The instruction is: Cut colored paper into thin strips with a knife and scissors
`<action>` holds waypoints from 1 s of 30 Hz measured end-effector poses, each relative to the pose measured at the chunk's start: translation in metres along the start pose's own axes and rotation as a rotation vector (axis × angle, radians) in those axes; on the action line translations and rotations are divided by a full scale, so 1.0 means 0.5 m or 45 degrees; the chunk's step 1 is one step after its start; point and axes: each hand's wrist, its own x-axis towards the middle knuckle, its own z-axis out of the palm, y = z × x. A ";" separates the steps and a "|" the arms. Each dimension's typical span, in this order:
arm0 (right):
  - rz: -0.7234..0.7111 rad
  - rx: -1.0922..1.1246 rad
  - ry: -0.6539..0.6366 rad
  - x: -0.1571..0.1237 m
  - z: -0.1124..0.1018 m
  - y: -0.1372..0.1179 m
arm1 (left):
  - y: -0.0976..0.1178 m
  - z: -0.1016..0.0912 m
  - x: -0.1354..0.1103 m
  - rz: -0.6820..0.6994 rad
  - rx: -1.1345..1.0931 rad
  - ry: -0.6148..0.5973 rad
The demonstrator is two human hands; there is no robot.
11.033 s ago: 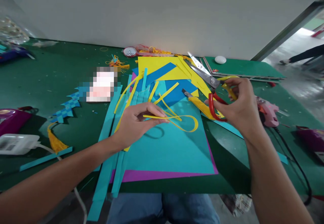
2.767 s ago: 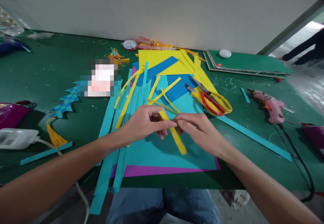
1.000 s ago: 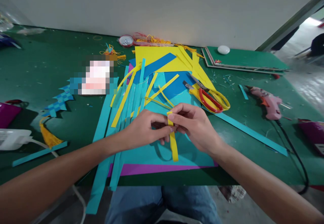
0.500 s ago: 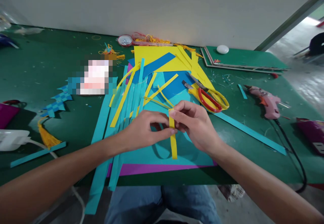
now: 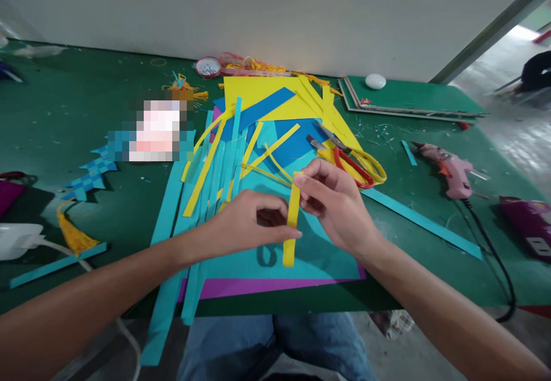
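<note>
Between my two hands a folded yellow paper strip (image 5: 293, 212) is held over the turquoise sheet (image 5: 318, 260), with thin yellow ends pointing away to the upper left. My right hand (image 5: 333, 200) pinches its top between thumb and fingers. My left hand (image 5: 258, 217) is closed on the middle of the strip, thumb across the front and fingers behind. Just beyond my right hand lie scissors with red and yellow handles (image 5: 361, 168). Loose yellow strips (image 5: 204, 168) and long turquoise strips (image 5: 166, 237) lie to the left of my hands.
At the right rests a pink glue gun (image 5: 450, 166) with a black cord. Yellow sheets (image 5: 258, 97) and a blue strip (image 5: 269, 108) lie at the back, near a small dish of beads (image 5: 208, 67). A woven blue fish-like chain with a yellow tassel (image 5: 77, 232) lies left, by a white charger (image 5: 19, 240).
The lower end of the yellow strip has swung slightly left, so the strip now leans. My right hand has risen a little at its top. The whole view has shifted slightly.
</note>
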 end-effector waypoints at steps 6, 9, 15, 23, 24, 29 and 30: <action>-0.055 -0.023 0.065 0.004 -0.010 -0.008 | -0.002 0.004 -0.004 -0.113 -0.109 -0.125; -0.064 -0.022 0.099 0.007 -0.013 -0.010 | 0.001 0.006 -0.004 -0.141 -0.169 -0.128; -0.099 -0.010 0.111 0.010 -0.015 -0.010 | 0.002 0.009 -0.004 -0.156 -0.182 -0.107; -0.132 -0.070 0.170 0.012 -0.012 -0.013 | -0.001 0.018 -0.005 -0.181 -0.262 -0.123; -0.133 -0.072 0.175 0.012 -0.012 -0.013 | 0.000 0.017 -0.005 -0.191 -0.275 -0.128; -0.137 -0.061 0.188 0.010 -0.011 -0.013 | 0.000 0.016 -0.003 -0.195 -0.263 -0.122; -0.140 -0.058 0.186 0.010 -0.012 -0.014 | -0.001 0.016 -0.003 -0.180 -0.251 -0.118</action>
